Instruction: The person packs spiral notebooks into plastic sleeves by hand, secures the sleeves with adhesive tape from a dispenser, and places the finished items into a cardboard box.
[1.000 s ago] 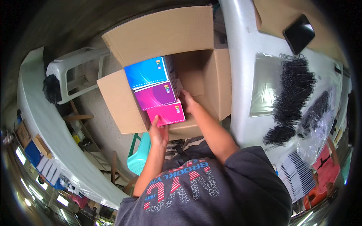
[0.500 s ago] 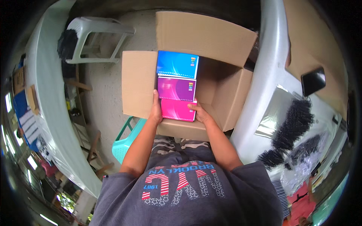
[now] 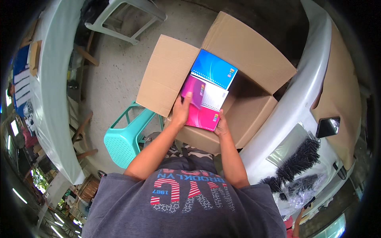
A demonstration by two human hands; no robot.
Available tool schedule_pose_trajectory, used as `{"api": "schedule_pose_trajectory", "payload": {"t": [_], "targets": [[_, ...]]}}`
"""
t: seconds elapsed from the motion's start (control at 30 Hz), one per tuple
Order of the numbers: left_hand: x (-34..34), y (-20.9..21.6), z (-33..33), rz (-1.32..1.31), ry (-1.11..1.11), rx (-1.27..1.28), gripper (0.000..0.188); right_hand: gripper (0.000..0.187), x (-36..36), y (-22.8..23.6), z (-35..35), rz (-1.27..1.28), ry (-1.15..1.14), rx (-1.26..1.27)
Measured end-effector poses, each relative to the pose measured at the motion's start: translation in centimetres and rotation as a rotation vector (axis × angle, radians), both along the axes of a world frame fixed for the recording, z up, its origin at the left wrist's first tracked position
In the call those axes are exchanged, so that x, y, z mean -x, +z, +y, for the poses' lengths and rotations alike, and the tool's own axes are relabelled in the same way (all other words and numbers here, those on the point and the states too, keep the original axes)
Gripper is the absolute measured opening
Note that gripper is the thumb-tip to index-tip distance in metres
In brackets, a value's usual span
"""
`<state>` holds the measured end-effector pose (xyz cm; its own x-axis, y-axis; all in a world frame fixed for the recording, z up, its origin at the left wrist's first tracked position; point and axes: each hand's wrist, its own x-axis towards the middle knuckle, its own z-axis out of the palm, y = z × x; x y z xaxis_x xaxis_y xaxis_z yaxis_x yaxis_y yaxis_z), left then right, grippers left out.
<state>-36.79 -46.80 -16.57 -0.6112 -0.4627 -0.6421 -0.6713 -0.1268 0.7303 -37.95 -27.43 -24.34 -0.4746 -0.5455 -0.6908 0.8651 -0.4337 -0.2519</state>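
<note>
Three spiral-type notebooks lie in a row in an open cardboard box (image 3: 256, 113): a blue notebook (image 3: 214, 69) at the far end, a purple one in the middle, a pink notebook (image 3: 200, 118) nearest me. My left hand (image 3: 181, 110) is closed on the purple notebook's cover (image 3: 193, 89), thumb on top, folding it back to the left. White page (image 3: 216, 95) shows beside the cover. My right hand (image 3: 223, 125) grips the right edge of the pink notebook, its thumb upright there; the other fingers are mostly hidden.
A green plastic stool (image 3: 123, 148) stands left of the box, and a white stool (image 3: 127, 20) farther off. To the right, a plastic-covered table (image 3: 258, 156) bears black wire coils (image 3: 299, 158) and a phone (image 3: 328, 127). Another covered table (image 3: 55, 99) runs along the left.
The view has turned, so box and notebooks appear tilted and farther right. My left hand has moved from the pink notebook's side to the purple cover, which is now folded back, baring white page.
</note>
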Motion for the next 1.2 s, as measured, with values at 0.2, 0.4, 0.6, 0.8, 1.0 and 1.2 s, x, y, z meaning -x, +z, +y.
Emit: {"api": "schedule_pose_trajectory", "payload": {"t": [0.2, 0.4, 0.6, 0.8, 1.0, 1.2], "targets": [[1.9, 3.1, 1.5, -0.248, -0.125, 0.299, 0.069, 0.065, 0.7, 0.8, -0.5, 0.073, 0.082, -0.091], [4.4, 9.6, 0.4, -0.533, -0.612, 0.52, 0.065, 0.057, 3.8, 4.6, -2.5, 0.425, -0.167, -0.241], [4.4, 9.4, -0.4, -0.148, -0.601, 0.7, 0.07, 0.055, 5.4, 5.5, -4.0, 0.398, 0.033, -0.361], [2.4, 4.8, 4.4, 0.029, -0.914, 0.795, 0.08, 0.074, 6.1, 6.6, -4.1, 0.357, 0.052, -0.196], [2.7, 5.2, 5.0, 0.112, -0.964, 0.751, 0.078, 0.062, 7.6, 6.9, -3.6, 0.195, 0.174, -0.033], [1.7, 4.7, 3.2, 0.369, -1.024, 0.676, 0.062, 0.044, 7.5, 6.3, -2.7, 0.369, 0.363, -0.337]]}}
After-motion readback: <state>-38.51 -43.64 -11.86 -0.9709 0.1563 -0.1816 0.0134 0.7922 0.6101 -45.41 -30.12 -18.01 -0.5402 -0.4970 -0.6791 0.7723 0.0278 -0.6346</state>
